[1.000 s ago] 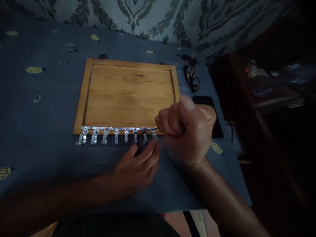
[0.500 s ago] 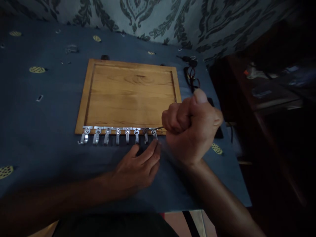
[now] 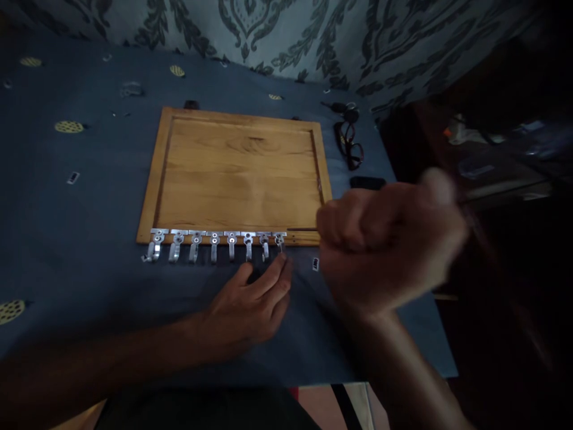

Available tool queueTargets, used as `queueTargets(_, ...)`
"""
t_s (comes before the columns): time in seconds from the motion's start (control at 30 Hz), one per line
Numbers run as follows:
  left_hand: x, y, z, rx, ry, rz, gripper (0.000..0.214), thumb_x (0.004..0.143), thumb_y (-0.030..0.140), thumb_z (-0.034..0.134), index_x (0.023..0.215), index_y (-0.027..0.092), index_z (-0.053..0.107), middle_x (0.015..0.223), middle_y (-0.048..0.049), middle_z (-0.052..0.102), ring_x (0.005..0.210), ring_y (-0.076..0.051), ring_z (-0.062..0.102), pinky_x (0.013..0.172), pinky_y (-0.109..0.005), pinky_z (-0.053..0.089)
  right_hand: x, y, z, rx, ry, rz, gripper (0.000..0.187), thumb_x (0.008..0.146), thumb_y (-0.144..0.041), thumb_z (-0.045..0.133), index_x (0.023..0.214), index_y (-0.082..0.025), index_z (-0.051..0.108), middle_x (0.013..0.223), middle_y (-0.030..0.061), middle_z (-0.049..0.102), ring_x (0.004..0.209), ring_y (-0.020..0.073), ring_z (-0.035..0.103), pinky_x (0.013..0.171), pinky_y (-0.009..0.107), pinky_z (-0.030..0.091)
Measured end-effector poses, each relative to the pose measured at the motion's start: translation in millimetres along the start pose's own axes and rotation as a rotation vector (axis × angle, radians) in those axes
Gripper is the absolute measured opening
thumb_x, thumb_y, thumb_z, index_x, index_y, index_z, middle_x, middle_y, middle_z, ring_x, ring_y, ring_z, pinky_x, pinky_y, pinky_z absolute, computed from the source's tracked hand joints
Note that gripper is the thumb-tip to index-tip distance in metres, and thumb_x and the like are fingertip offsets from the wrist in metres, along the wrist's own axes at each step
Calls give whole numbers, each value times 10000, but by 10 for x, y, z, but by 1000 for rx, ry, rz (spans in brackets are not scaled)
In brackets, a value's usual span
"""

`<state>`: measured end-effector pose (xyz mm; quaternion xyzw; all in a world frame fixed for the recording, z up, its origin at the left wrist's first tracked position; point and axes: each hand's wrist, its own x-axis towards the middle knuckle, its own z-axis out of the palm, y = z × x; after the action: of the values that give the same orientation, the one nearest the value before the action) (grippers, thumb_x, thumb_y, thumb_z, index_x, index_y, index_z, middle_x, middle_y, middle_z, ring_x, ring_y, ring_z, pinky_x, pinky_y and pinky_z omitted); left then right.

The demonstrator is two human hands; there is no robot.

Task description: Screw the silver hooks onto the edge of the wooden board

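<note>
A wooden board with a raised frame lies on the blue cloth. Along its near edge sits a row of several silver metal hooks, with screw heads visible on some. My left hand is at the rightmost hook, its fingertips closed against the hook's lower end. To the right, my right hand is in a fist, blurred by motion. From the fist a thin dark screwdriver shaft points left above the board's near edge; its tip is close to the rightmost hook. The handle is hidden in the fist.
Glasses and keys lie beyond the board's right side, near a dark flat object. A loose bracket-like piece rests at the back left. Patterned wallpaper borders the table; a dark shelf stands right.
My right hand has moved right and looks larger, with the screwdriver shaft drawn away from the rightmost hook's screw area. My left hand has stayed at that hook.
</note>
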<state>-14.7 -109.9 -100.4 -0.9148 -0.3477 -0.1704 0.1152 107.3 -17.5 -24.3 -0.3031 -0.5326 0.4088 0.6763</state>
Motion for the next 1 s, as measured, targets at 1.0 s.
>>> queueTargets(1.0, 12, 1, 14, -7, 39, -23, 261, 1022, 149, 484, 999, 139, 744, 1303, -98, 713, 1267, -242, 594, 742, -352, 462, -78, 79, -58, 184, -85, 167, 585, 918, -266, 663, 478, -185, 286, 432, -79, 193, 350, 46, 209, 370, 199, 216)
